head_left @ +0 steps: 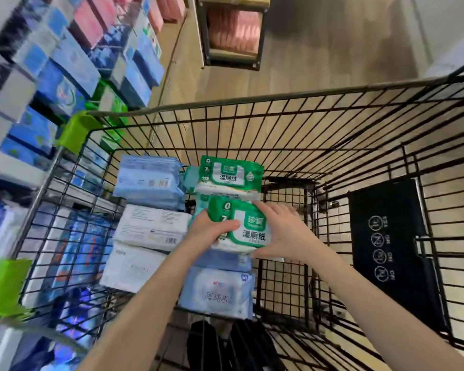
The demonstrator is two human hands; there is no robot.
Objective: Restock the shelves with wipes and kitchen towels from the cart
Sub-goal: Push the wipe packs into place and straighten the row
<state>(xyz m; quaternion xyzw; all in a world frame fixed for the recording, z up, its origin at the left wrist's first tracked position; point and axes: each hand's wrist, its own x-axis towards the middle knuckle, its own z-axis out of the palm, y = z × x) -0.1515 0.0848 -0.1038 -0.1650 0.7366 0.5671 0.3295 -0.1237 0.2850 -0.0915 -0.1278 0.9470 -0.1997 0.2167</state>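
Observation:
A black wire cart (292, 124) holds several wipe packs along its left side. Both my hands are down in it around a green wipe pack (248, 226). My left hand (209, 228) grips its left edge, thumb lying across the top. My right hand (281, 231) holds its right edge, with fingers at the far and near corners. A second green wipe pack (229, 175) lies just beyond it. Blue and white wipe packs (150, 183) are stacked to the left, and a pale blue wipe pack (217, 290) lies under my forearms.
Shelves (51, 76) on the left carry blue, green and pink packs, blurred. A low rack of pink packs (233, 30) stands ahead on the wooden floor. The cart's black child-seat flap (391, 250) is at the right; green corner guards (75, 129) sit on its left rim.

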